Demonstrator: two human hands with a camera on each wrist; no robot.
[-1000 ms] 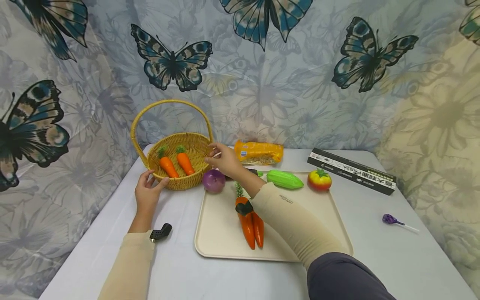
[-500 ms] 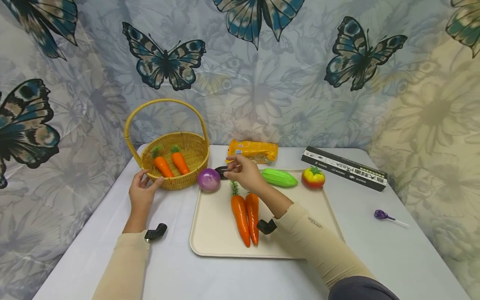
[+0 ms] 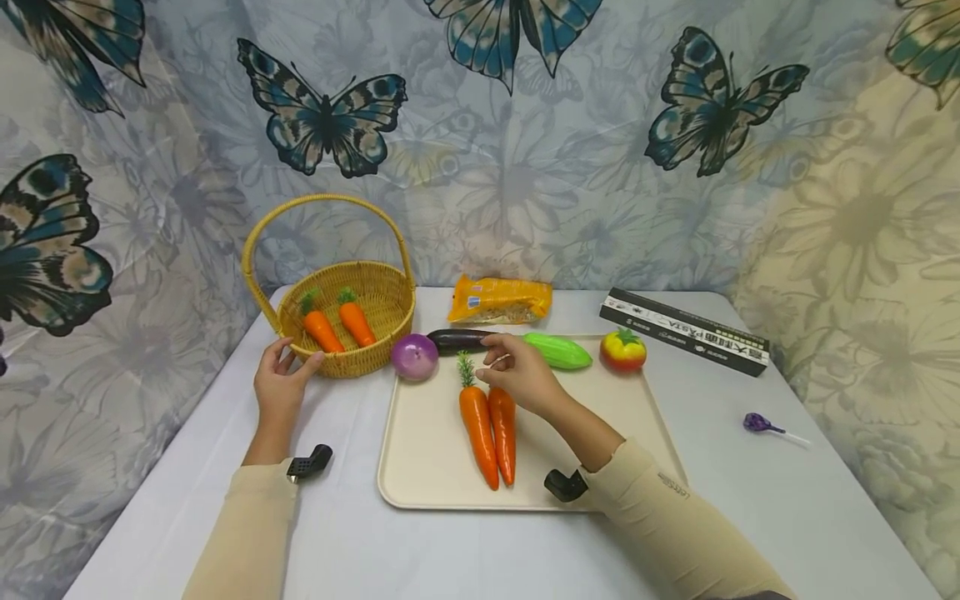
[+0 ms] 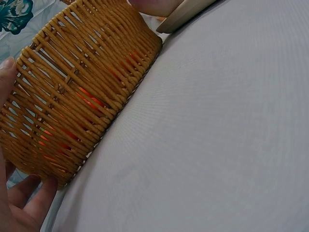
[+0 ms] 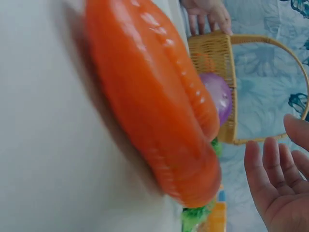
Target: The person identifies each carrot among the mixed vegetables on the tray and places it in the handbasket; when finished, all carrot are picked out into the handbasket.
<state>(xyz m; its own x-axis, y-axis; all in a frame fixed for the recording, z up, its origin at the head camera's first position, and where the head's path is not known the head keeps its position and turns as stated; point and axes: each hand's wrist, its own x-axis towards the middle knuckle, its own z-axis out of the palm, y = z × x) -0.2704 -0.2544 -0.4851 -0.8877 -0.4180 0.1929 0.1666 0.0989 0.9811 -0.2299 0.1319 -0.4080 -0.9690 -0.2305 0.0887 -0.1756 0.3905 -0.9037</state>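
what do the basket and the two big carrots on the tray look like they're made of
Basket: likely wicker or a plastic imitation, satiny, judging by the woven strands. Big carrots: probably molded plastic or coated foam, given their smooth, glossy skin and bright highlights.

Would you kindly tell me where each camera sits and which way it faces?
Head: on the head, facing forward and down over the white cloth-covered table; left hand, right hand and beige sleeves show.
Left wrist: on that wrist, facing the yellow wicker basket; part of the left hand shows.
Right wrist: on that wrist, facing two long glossy orange carrots; both hands show.
Shared: head and right wrist show the basket, those carrots and a round purple onion.
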